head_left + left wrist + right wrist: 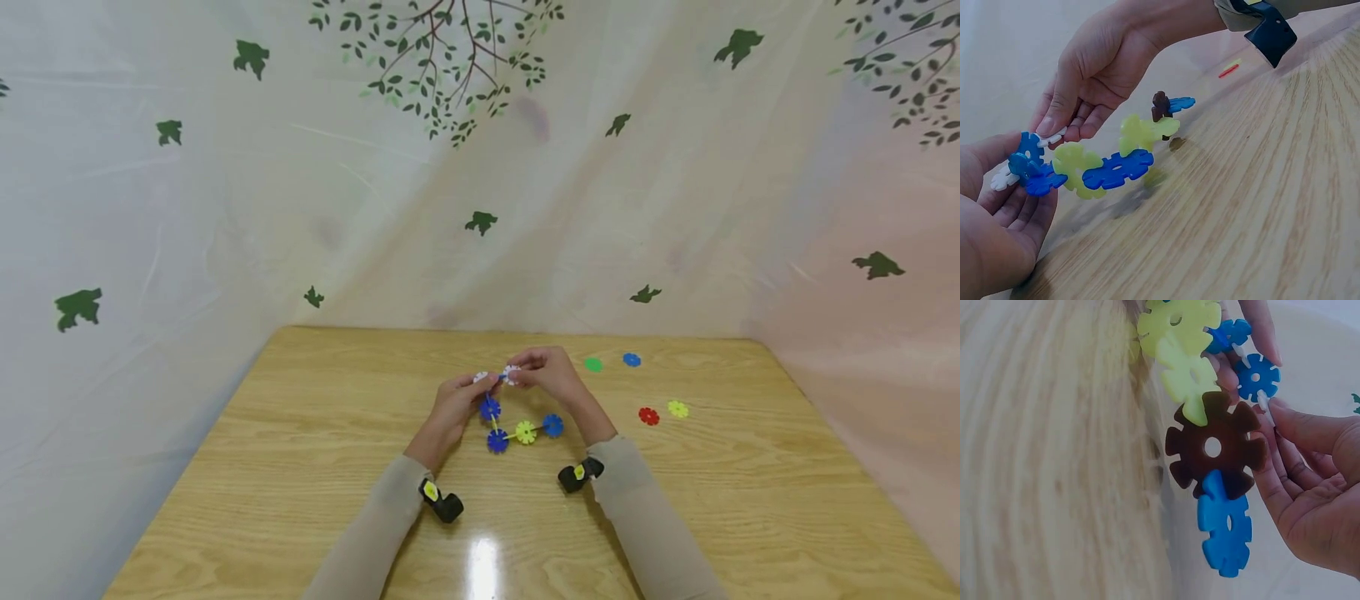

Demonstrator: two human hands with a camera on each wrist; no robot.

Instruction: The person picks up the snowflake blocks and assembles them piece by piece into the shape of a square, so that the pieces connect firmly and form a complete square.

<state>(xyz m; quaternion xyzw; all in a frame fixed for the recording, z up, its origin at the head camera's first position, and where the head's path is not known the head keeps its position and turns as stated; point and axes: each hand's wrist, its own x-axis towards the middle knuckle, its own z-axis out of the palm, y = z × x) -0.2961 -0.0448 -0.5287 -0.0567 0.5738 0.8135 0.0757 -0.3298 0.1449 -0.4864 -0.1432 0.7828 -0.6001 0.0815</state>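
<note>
My left hand (450, 408) grips one end of a chain of slotted, flower-shaped plastic discs, around a white disc (1004, 179) and blue discs. Between thumb and fingers, my right hand (553, 375) pinches another white disc (512, 375), which meets a blue disc (1259, 377) at its edge. From the left hand the chain runs on through a dark blue disc (497, 441), a yellow disc (525, 432), a brown disc (1210, 450) and a lighter blue end disc (1227, 531). Fingers partly hide the held discs.
Loose discs lie on the wooden table (300, 467) to the right: green (593, 365), blue (632, 360), red (648, 416) and yellow (678, 409). Behind the table hangs a pale curtain (375, 250) with leaf prints. Each wrist wears a small black camera.
</note>
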